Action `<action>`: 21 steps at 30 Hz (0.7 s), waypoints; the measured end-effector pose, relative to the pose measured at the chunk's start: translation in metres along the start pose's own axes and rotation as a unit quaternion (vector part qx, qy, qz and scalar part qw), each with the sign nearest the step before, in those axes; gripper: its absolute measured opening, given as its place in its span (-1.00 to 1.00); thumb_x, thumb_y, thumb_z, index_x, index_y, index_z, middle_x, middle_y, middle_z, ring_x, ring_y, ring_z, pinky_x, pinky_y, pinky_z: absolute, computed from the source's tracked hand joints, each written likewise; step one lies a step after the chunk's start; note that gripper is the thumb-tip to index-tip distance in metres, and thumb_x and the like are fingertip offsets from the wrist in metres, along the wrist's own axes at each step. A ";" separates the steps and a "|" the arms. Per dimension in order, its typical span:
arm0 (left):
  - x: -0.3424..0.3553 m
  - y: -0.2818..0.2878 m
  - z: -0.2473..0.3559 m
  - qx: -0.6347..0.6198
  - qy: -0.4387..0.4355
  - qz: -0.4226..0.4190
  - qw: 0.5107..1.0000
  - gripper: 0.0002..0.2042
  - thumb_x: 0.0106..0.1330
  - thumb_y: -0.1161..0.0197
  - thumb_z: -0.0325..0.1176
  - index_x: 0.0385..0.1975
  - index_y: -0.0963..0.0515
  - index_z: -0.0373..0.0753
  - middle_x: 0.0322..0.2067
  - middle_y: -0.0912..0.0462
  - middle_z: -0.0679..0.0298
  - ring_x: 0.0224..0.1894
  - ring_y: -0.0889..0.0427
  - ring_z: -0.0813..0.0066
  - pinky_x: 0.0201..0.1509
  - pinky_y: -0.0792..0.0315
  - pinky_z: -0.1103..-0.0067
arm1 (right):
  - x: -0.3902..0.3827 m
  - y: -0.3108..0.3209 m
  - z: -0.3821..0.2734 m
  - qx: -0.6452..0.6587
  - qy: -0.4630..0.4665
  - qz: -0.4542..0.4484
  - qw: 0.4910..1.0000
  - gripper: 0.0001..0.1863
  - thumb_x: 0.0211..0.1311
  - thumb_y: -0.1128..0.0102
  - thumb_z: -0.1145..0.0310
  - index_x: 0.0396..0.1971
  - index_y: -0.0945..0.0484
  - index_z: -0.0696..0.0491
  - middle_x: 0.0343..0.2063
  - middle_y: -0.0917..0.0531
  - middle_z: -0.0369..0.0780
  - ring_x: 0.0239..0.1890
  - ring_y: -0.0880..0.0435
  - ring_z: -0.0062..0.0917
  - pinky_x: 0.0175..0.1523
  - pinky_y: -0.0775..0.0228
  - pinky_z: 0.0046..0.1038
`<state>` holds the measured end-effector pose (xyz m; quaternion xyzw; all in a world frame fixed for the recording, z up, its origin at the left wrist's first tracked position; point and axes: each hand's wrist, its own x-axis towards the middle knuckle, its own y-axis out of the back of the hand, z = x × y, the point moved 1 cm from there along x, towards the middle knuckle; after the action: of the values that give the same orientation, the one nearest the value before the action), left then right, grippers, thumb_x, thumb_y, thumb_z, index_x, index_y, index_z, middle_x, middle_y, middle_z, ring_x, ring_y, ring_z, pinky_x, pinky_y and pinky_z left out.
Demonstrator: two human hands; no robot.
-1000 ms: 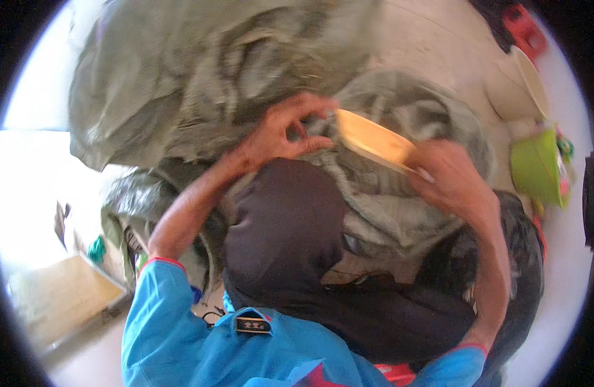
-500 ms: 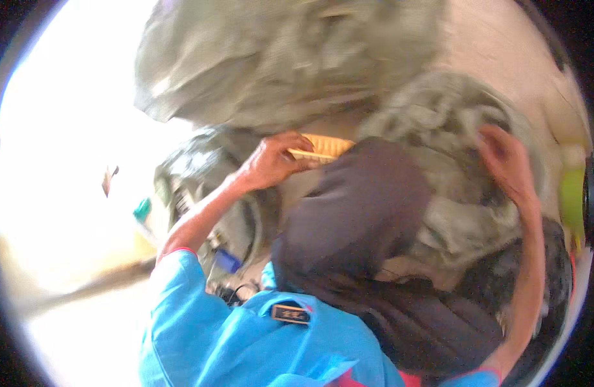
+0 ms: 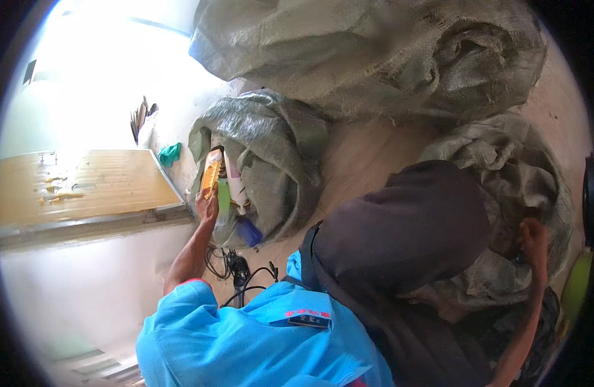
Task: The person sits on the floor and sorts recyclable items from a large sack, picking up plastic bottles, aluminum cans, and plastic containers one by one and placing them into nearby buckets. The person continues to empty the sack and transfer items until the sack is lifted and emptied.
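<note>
The left hand point(image 3: 208, 206) grips a yellow piece point(image 3: 212, 173) at the left sack's mouth point(image 3: 258, 119), apparently a placing step, where letting go calls for clearing the pale tube point(image 3: 235, 182); whether the right hand point(image 3: 534, 240), at the right sack point(image 3: 525, 151), holds anything cannot be told.

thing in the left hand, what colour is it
The held piece is mostly yellow-orange, best seen in the head view.

Sack point(image 3: 558, 187), R edge: R hand point(image 3: 534, 240) grip unclear. Table point(image 3: 119, 180), L end: bits point(image 3: 68, 195) too small to ID. Green thing point(image 3: 576, 284) part cut off.
</note>
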<state>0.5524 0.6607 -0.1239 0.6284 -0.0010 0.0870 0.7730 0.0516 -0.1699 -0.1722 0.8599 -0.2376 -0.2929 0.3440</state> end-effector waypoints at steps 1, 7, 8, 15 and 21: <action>0.013 -0.013 0.008 0.031 0.003 -0.019 0.999 -0.58 0.19 -0.16 0.04 -0.18 -0.62 -0.19 -0.31 -0.57 -0.05 -0.18 -0.57 0.02 -0.07 -0.40 0.29 | -0.007 0.001 0.002 0.004 -0.029 -0.002 1.000 -0.73 0.32 -0.08 0.26 -0.21 -0.56 0.17 -0.45 -0.61 -0.21 -0.47 -0.55 -0.56 -0.36 -0.37 -0.44; 0.077 -0.060 0.050 0.043 -0.113 -0.018 0.993 -0.65 0.19 -0.14 -0.07 -0.21 -0.62 -0.19 -0.32 -0.59 -0.07 -0.21 -0.59 0.00 -0.14 -0.42 0.26 | -0.045 -0.014 -0.015 -0.010 -0.093 -0.034 0.995 -0.74 0.26 -0.11 0.33 -0.20 -0.53 0.23 -0.43 -0.62 -0.14 -0.42 -0.57 -0.46 -0.30 -0.41 -0.33; 0.075 -0.081 0.066 0.009 -0.122 0.011 0.992 -0.66 0.19 -0.14 -0.09 -0.20 -0.61 -0.20 -0.31 -0.59 -0.06 -0.22 -0.60 0.00 -0.14 -0.43 0.27 | -0.051 -0.011 -0.011 -0.033 -0.085 -0.019 0.996 -0.73 0.24 -0.11 0.33 -0.23 -0.53 0.26 -0.46 -0.61 -0.14 -0.46 -0.55 -0.48 -0.32 -0.40 -0.32; 0.101 -0.015 -0.011 -0.067 -0.119 -0.342 0.930 -0.42 0.21 -0.20 -0.35 0.29 -0.27 -0.16 0.02 -0.48 -0.04 -0.16 -0.57 0.27 -0.34 -0.54 0.39 | -0.038 -0.046 -0.037 -0.194 -0.088 -0.090 0.973 -0.72 0.14 -0.15 0.26 -0.52 -0.52 0.22 -0.42 -0.57 0.04 -0.32 -0.54 -0.01 -0.24 -0.41 -0.12; 0.057 0.047 0.124 0.128 -0.299 -0.334 0.885 -0.77 0.23 -0.24 -0.31 -0.24 -0.48 -0.33 -0.40 -0.56 0.14 -0.42 -0.56 0.47 -0.47 -0.43 0.58 | -0.035 -0.026 -0.005 -0.293 -0.145 0.015 0.945 -0.63 0.04 -0.23 0.14 -0.35 -0.55 0.18 -0.30 -0.61 0.04 -0.23 -0.61 -0.05 -0.13 -0.48 -0.14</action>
<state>0.6153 0.5570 -0.0455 0.6811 -0.0112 -0.3692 0.6322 0.0352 -0.1290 -0.1760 0.6657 -0.2011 -0.4659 0.5471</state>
